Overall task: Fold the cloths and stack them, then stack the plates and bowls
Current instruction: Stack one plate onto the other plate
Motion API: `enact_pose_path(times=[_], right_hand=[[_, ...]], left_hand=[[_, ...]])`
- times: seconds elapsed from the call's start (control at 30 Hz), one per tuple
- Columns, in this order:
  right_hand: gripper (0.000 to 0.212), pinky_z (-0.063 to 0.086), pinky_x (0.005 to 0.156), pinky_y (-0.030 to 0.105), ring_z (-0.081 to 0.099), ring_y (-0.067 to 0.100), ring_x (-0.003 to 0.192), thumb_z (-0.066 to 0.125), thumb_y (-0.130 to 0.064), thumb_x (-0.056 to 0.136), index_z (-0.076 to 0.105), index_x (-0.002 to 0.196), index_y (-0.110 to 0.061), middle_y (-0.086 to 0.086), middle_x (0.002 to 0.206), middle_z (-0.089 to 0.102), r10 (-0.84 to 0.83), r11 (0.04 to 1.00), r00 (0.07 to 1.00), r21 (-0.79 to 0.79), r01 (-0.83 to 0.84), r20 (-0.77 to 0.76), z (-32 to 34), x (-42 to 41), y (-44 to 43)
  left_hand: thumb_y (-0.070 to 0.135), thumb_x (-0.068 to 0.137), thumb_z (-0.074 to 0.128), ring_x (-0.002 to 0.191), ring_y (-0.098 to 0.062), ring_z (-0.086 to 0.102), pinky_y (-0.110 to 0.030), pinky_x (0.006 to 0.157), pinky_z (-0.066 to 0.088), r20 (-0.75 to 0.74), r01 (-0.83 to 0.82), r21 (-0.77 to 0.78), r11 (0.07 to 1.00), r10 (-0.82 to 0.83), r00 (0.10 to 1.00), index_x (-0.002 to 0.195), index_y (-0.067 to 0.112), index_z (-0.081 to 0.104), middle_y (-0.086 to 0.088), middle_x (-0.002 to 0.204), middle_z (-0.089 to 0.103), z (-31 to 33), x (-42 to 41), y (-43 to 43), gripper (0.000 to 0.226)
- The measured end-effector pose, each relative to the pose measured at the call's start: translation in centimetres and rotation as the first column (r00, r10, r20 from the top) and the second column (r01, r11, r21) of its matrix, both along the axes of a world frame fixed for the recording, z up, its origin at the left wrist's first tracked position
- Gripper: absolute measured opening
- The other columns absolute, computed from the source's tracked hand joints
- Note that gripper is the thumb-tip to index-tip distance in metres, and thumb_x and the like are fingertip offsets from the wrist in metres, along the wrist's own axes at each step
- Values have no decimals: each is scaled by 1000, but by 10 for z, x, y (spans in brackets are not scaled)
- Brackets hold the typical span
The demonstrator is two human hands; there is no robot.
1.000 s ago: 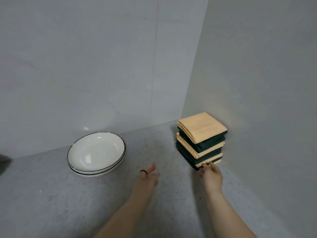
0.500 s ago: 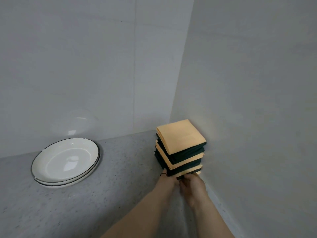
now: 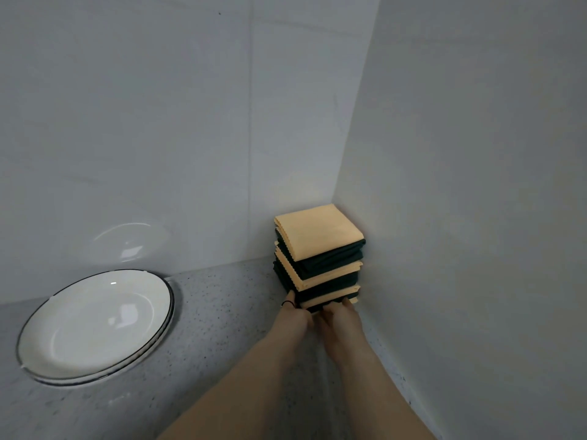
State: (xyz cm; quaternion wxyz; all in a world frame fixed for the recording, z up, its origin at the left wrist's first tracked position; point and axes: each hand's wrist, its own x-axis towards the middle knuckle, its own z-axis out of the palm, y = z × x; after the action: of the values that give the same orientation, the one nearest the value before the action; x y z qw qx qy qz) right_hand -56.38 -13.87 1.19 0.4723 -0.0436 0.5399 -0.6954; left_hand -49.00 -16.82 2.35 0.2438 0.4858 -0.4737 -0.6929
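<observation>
Cloth stack [image 3: 319, 246] | left hand [image 3: 293, 317], right hand [image 3: 341, 319]: fingers apparently pinch its base

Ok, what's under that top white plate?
The dark-rimmed edge of a second plate shows beneath the top plate, both on the counter. The top plate covers the rest, so anything between them is hidden.
</observation>
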Motion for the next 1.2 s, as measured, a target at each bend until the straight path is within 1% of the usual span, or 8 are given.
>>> enact_pose_path(times=[0.23,0.53,0.67,0.77,0.83,0.9,1.0,1.2], right_hand=[[55,49,73,33,53,33,102,29,19,84,40,134,-2,21,119,55,28,999,1000,-33,-28,2,-2,0,-24],[49,49,72,33,54,27,84,28,20,84,43,129,6,13,95,57,84,996,996,-29,-85,-8,9,-2,-33],[45,49,70,31,53,27,81,26,21,83,50,117,3,12,86,55,69,998,997,-8,-70,-35,9,-1,-27],[33,44,53,22,43,18,61,28,17,85,49,77,-6,6,66,44,58,996,996,74,-53,-65,13,5,-16],[27,44,62,22,43,15,63,31,12,87,51,88,-6,4,69,44,84,988,989,136,-67,-124,11,17,-7],[36,46,72,27,51,18,75,37,5,86,50,116,-9,6,84,52,136,976,972,192,-98,-192,6,35,0],[33,43,61,32,45,16,61,38,3,88,52,117,0,7,70,47,230,947,929,285,-146,-289,11,66,6],[49,51,74,36,56,24,75,36,-2,93,30,141,-10,6,81,51,445,866,862,361,-346,-243,20,148,1]], left_hand=[[-25,82,22,132,-31,37,-43,111,30,-41,-41,12,999,42,998,147,8,18,-18,146,35,-6,-2,-24,73],[-25,82,22,132,-32,36,-44,110,31,-39,-34,27,999,35,999,148,12,16,-19,146,34,-14,-7,-38,76],[-23,83,25,136,-29,31,-33,104,34,15,8,-41,999,-7,1000,148,10,14,-15,149,29,-6,1,-34,74],[-16,89,31,139,-25,26,-16,90,40,118,51,-94,994,-40,992,147,8,7,-12,154,18,0,18,-27,68],[-10,92,34,140,-24,25,-15,99,35,164,45,-160,986,-19,986,147,6,13,-11,154,19,3,38,-20,61],[-6,93,36,136,-22,33,-22,107,29,191,-14,-232,973,60,980,143,6,28,-10,150,30,9,67,-9,52],[-6,91,37,106,-30,58,-22,91,44,234,-137,-416,899,252,939,131,7,49,-14,137,49,15,113,1,44],[-7,86,48,142,-26,16,-33,116,16,172,-474,-644,601,717,676,140,0,33,-14,153,19,21,209,-3,56]])
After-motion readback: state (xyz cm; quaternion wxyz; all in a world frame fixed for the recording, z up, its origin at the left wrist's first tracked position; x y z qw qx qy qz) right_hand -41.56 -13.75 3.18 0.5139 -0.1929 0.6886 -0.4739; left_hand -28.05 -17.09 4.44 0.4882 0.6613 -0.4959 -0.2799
